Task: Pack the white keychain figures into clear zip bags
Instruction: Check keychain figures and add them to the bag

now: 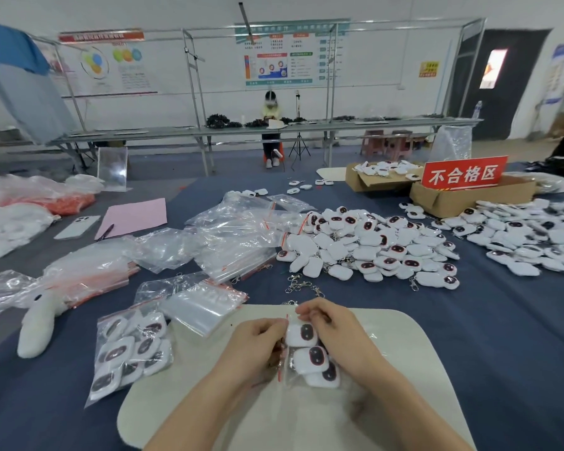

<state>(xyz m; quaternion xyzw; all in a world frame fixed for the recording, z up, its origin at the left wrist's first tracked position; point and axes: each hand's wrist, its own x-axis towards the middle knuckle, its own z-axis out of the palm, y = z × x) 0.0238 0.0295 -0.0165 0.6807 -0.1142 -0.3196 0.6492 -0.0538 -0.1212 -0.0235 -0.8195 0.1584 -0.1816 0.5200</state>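
Observation:
A clear zip bag (311, 361) with three white keychain figures inside lies on the white mat (404, 369) in front of me. My left hand (258, 345) pinches the bag's red zip edge on its left side. My right hand (331, 323) pinches the top corner of the same bag. A big heap of loose white figures (372, 249) lies beyond the mat on the blue cloth. Filled bags (131, 349) sit to the left of the mat, with a stack of empty zip bags (205, 304) beside them.
More empty bags (235, 236) spread across the middle. A second heap of figures (531, 236) lies far right, behind it cardboard boxes (463, 198) with a red sign (464, 173). A white plush toy (38, 323), a phone (77, 226) and pink paper (134, 216) lie left. Loose metal clasps (302, 286) sit above the mat.

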